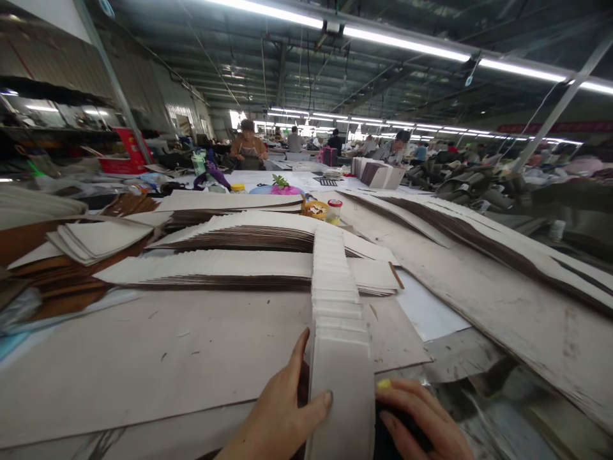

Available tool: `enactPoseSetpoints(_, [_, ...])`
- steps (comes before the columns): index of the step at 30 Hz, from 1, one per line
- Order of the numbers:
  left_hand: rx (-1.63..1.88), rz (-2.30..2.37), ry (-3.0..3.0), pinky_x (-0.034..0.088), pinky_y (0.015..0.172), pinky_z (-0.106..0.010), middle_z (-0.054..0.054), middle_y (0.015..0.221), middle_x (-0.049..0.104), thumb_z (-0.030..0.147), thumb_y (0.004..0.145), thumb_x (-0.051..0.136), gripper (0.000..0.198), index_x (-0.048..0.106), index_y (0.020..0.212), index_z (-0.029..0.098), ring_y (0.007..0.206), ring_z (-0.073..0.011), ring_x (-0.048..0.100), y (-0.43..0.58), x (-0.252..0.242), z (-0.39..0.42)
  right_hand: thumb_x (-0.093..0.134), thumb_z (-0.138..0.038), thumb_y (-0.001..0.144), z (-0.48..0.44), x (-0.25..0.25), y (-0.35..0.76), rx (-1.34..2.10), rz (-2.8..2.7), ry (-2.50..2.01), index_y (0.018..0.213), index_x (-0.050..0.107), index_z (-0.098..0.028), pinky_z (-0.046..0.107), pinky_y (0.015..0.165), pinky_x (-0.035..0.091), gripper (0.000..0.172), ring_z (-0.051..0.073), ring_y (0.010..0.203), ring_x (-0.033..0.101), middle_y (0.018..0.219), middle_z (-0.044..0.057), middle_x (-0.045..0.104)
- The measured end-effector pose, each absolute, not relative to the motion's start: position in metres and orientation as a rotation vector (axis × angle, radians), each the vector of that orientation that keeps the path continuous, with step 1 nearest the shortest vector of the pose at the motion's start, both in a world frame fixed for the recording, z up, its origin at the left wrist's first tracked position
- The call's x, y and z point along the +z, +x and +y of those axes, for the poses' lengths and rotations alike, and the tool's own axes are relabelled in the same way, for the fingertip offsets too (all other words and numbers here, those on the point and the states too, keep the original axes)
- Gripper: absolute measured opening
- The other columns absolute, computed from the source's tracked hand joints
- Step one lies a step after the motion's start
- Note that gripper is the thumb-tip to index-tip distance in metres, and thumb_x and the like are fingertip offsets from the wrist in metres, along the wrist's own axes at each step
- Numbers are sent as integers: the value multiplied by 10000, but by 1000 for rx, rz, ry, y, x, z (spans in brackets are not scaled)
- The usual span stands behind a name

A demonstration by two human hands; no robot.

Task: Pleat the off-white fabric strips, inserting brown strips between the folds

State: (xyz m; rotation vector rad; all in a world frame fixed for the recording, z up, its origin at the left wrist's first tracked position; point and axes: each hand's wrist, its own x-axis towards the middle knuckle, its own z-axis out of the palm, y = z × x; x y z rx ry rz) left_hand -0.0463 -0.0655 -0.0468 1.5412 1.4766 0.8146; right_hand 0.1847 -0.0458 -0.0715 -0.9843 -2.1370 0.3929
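Note:
A long fanned row of white card strips [338,300] runs away from me down the middle of the table. My left hand [282,409] lies against the row's near left side, thumb up along its edge and a finger pressed on the top strip. My right hand [421,418] rests at the row's near right side, fingers curled over something dark under it. Both hands grip the near end of the row between them.
Fanned stacks of white-and-brown sheets [225,265] cross the table behind the row. More overlapped sheets [483,239] run along the right. A yellow tub [317,209] and a small jar [334,211] stand farther back. Other people [248,150] sit at distant tables.

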Motion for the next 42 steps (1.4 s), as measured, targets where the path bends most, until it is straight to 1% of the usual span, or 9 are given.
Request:
enactPoseSetpoints(5, [757,1565,1680,374,946,-350,-94,1269,469,274,760,511,772,65,1382,181,1114,-224,480,-62,-46,-76,515,-272,816,-42,-79,144,5,-2114,-900,1061,579,-182,245,730,531,269,188,886,606,1000,109,584])
enactPoseSetpoints(10, [921,1881,1960,405,902,-427,-108,1205,492,321,773,546,731,126,1363,218,1077,-252,482,-79,-41,-73,527,-256,813,-48,-82,135,-6,-2209,-859,1030,588,-185,233,733,527,235,176,863,607,969,99,584])
enactPoseSetpoints(13, [1041,1812,2230,358,960,-424,-96,1229,456,289,809,519,540,293,1295,226,1143,-237,410,-82,-44,-64,513,-249,821,-51,-83,134,71,-2202,-894,1021,582,-205,233,736,522,216,170,868,602,967,85,580])
enactPoseSetpoints(17, [1011,1758,2289,383,940,-394,-84,1184,473,243,825,500,377,427,1195,219,1113,-222,423,-82,-51,-58,471,-290,840,-48,-82,130,223,-2090,-1021,956,573,-218,256,730,520,170,172,861,594,936,65,573])
enactPoseSetpoints(22, [1013,1735,2325,387,918,-392,-83,1151,479,234,830,503,351,446,1175,213,1087,-226,425,-81,-50,-61,495,-356,823,-44,-76,129,158,-2100,-1193,1168,452,-185,333,761,516,387,213,933,563,1044,100,550])
enactPoseSetpoints(29, [1010,1674,2359,407,879,-367,-78,1089,507,238,836,503,304,486,1138,209,1021,-217,461,-79,-44,-60,485,-354,833,-48,-84,127,39,-2112,-1158,1226,421,-203,386,795,484,426,237,954,541,1063,105,547])
enactPoseSetpoints(36, [933,1663,2380,403,869,-357,-78,1079,519,216,850,469,285,493,1134,199,1011,-211,462,-77,-40,-61,481,-202,794,-45,-64,121,475,-1952,-1064,1035,509,-213,249,691,498,243,158,808,566,906,36,580])
enactPoseSetpoints(39, [845,1669,2390,385,892,-357,-75,1118,509,188,849,459,308,474,1157,197,1043,-211,444,-77,-37,-60,461,-147,766,-43,-57,119,605,-1953,-1028,928,520,-211,232,648,491,183,143,730,561,807,12,575])
enactPoseSetpoints(42, [761,1623,2444,346,930,-373,-76,1193,473,139,847,434,341,441,1183,195,1106,-214,399,-78,-33,-59,421,-99,750,-43,-59,117,630,-2002,-972,811,515,-210,252,663,480,158,156,763,555,783,18,563])
